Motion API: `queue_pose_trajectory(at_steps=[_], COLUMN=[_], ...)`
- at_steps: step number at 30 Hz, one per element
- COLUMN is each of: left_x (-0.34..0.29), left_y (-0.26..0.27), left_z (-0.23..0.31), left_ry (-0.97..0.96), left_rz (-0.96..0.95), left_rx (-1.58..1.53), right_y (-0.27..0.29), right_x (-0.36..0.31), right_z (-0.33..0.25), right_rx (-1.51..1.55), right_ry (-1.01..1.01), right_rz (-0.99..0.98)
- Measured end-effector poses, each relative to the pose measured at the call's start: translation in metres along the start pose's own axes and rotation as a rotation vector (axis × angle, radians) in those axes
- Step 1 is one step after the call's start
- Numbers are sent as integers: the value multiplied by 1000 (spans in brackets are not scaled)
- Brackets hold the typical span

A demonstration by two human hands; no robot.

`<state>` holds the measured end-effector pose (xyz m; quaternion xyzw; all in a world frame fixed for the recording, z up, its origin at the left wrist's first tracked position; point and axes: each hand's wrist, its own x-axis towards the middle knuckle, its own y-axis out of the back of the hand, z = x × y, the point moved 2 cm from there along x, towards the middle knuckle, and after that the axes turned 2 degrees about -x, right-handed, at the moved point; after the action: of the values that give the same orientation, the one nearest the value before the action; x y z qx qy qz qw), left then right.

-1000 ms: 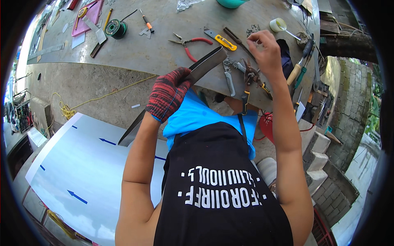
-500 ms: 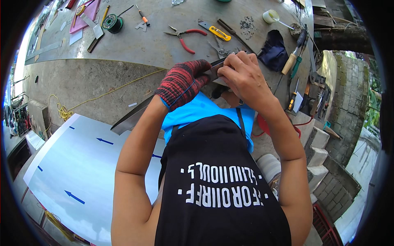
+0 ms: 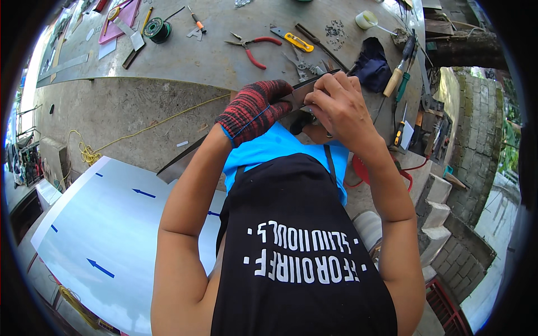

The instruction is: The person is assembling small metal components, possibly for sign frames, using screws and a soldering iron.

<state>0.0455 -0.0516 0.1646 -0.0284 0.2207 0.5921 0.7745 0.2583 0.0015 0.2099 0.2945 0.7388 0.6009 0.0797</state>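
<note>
A long, narrow metal strip (image 3: 301, 91) runs from beneath my left forearm up to the table's near edge. My left hand (image 3: 256, 109), in a red-and-black knitted glove, is closed round its middle stretch. Bare and curled, my right hand (image 3: 339, 106) pinches the strip near its far end; the fingertips are partly hidden behind the knuckles. Just beyond my hands lie red-handled pliers (image 3: 255, 49), a yellow utility knife (image 3: 298, 42) and grey metal snips (image 3: 301, 66). Dark blue cloth (image 3: 371, 64) lies to the right of them.
The metal-topped table (image 3: 185, 64) also bears a green wire spool (image 3: 157, 30), small metal bits (image 3: 335, 35), a white cup (image 3: 366, 20) and several screwdrivers. At lower left stands a pale sheet (image 3: 129, 224) with blue arrows. Yellow cord (image 3: 84, 152) trails along the floor.
Both hands and the strip have shifted slightly to the right. My right hand has slid a little along the strip, away from the glove.
</note>
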Motion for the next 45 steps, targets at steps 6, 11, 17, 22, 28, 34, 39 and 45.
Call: queue_pose_trajectory(at_steps=[6, 11, 17, 22, 28, 34, 39, 45], left_x=[-1, -3, -5, -5, -3, 0, 5, 16], left_y=[-1, 0, 2, 3, 3, 2, 2, 3], left_z=[0, 2, 5, 8, 7, 3, 1, -14], left_ry=[-17, -24, -28, -23, 7, 8, 7, 13], left_rz=[-9, -30, -16, -22, -38, -41, -37, -65], left_rx=[30, 31, 63, 69, 38, 21, 9, -69], right_y=[1, 1, 2, 1, -2, -3, -1, 27], right_x=[0, 2, 1, 1, 1, 1, 3, 1], right_z=[-6, -6, -4, -6, -6, -3, 5, 69], right_rx=[7, 21, 46, 45, 48, 70, 104, 109], right_ry=[-11, -48, -47, -40, -52, -54, -65, -328], right_rz=[-13, -23, -42, -46, -38, -50, -46, 272])
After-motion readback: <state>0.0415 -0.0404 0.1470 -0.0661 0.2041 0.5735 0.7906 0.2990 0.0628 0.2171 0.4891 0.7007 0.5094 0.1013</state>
